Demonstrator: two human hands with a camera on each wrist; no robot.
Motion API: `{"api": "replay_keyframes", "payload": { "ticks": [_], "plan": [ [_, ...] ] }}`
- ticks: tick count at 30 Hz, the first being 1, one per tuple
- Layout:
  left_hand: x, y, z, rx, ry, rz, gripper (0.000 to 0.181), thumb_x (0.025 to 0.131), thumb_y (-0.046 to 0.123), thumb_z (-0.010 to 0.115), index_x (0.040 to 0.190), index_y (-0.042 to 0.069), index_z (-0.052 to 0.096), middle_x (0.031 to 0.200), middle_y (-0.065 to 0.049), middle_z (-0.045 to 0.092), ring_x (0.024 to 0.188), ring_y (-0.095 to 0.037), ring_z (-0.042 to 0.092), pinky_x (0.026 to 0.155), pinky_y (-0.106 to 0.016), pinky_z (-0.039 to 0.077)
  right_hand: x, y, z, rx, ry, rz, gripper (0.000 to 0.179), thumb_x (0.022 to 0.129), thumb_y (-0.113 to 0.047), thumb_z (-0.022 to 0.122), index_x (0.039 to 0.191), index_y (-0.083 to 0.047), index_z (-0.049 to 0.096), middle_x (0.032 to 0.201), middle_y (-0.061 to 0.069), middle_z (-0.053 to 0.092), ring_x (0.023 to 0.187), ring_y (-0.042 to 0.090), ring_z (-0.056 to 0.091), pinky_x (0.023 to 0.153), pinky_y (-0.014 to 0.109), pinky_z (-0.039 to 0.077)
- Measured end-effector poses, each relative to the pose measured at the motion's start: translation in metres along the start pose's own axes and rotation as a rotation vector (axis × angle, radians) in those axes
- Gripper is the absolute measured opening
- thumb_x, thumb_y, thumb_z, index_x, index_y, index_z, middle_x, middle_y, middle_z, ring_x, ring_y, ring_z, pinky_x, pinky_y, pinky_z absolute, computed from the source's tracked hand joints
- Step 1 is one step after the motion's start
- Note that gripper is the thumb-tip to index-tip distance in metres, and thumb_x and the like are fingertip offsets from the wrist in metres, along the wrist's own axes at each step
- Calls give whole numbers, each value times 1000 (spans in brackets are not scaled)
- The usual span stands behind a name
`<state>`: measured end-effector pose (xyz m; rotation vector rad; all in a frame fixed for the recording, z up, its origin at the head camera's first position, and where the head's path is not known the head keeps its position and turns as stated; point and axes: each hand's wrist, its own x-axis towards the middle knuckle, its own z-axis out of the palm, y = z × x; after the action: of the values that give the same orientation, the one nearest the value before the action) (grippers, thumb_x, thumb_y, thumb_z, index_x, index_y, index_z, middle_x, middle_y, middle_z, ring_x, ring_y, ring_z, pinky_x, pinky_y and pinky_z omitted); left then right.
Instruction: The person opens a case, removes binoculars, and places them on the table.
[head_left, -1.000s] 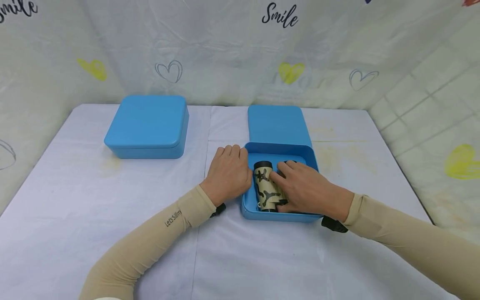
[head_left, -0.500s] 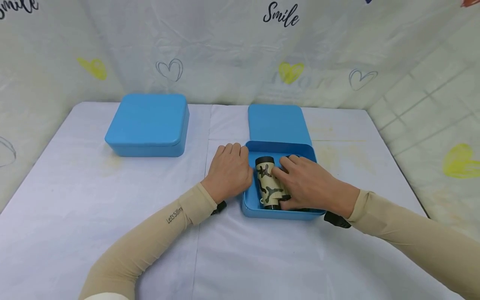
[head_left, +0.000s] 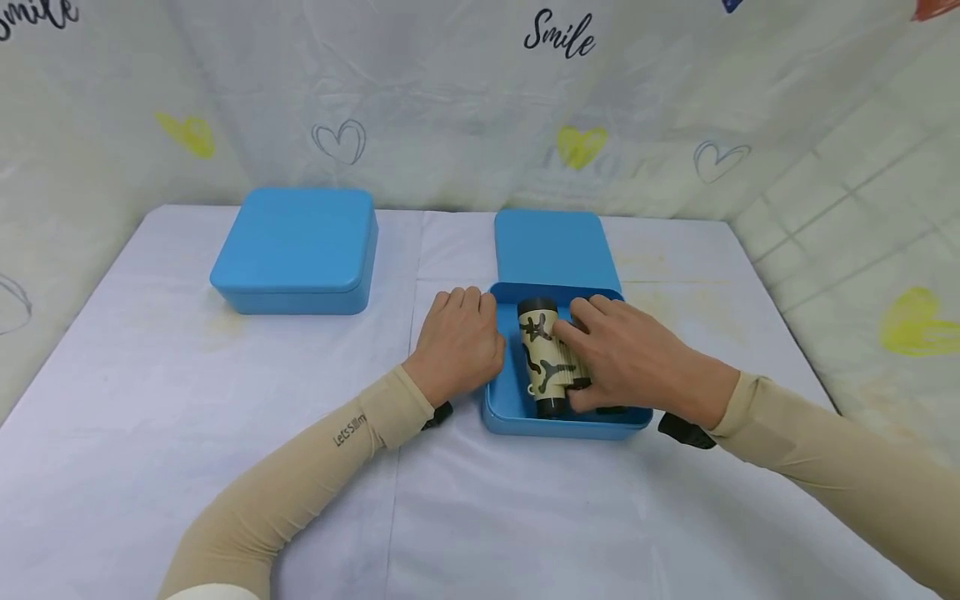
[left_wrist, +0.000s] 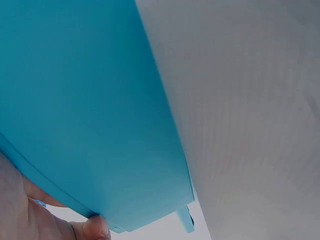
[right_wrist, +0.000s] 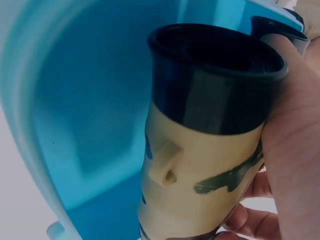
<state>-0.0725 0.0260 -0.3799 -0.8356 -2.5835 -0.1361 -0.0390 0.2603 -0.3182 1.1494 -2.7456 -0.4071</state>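
Inside the open blue box (head_left: pixel 566 427), toward its middle, sits a pair of camouflage binoculars (head_left: pixel 542 354), tan with dark branching patches and black ends. The right hand (head_left: pixel 641 354), reaching in over the box's right side, is clamped around the binoculars' right half, covering most of it; the thumb lies toward the box's front wall and the fingers toward its back. Whether the binoculars touch the box floor cannot be told. The barrels run from the box's back toward its front, and the right wrist view shows a black eyecup (right_wrist: pixel 215 82) and a tan strap lug (right_wrist: pixel 167 165) within the box walls. At the box's left side, the left hand (head_left: pixel 455 346) grips the rim with bent fingers, its thumb tip showing against the edge in the left wrist view. The two hands are apart, on opposite sides of the box. Directly behind the box its flat blue lid (head_left: pixel 557 246) extends away, and well to the left stands a closed blue box (head_left: pixel 296 242). A white tablecloth (head_left: pixel 112 400) spreads under and around the open box; beyond it hangs a pale backdrop (head_left: pixel 450 100) with "Smile" lettering (head_left: pixel 558 33) and hearts. Beige sleeves (head_left: pixel 832 462) cover both forearms, in front of the box on either side.
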Motion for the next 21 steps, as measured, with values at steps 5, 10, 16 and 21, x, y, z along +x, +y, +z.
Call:
{"api": "replay_keyframes", "payload": {
  "ticks": [5,10,16,21],
  "plan": [
    [0,1,0,4,12,2,18,97,16,50,82,7,56,72,-7,51,68,-24,50,64,-34,34,-3,2,-6,-12,14,0,72,70,-62,81,109,-6,60,89,9,52,72,19,42,63,31,41],
    [-1,1,2,14,31,8,17,96,16,51,82,7,56,72,-7,51,68,-24,50,64,-33,31,-6,5,-10,-12,31,-1,70,69,-60,82,108,-6,59,87,9,51,71,19,41,63,31,41],
    [-1,1,3,18,30,19,18,97,16,50,83,7,56,72,-8,51,68,-24,51,63,-34,32,-12,12,-14,-4,42,26,70,68,-58,83,108,-6,59,88,9,51,73,20,43,66,33,44],
    [-1,1,3,12,14,13,19,97,15,48,82,6,56,72,-8,50,67,-24,50,64,-35,36,-16,19,-14,-3,89,15,68,66,-56,84,105,-6,58,86,8,48,72,20,40,64,32,38]
  ]
}}
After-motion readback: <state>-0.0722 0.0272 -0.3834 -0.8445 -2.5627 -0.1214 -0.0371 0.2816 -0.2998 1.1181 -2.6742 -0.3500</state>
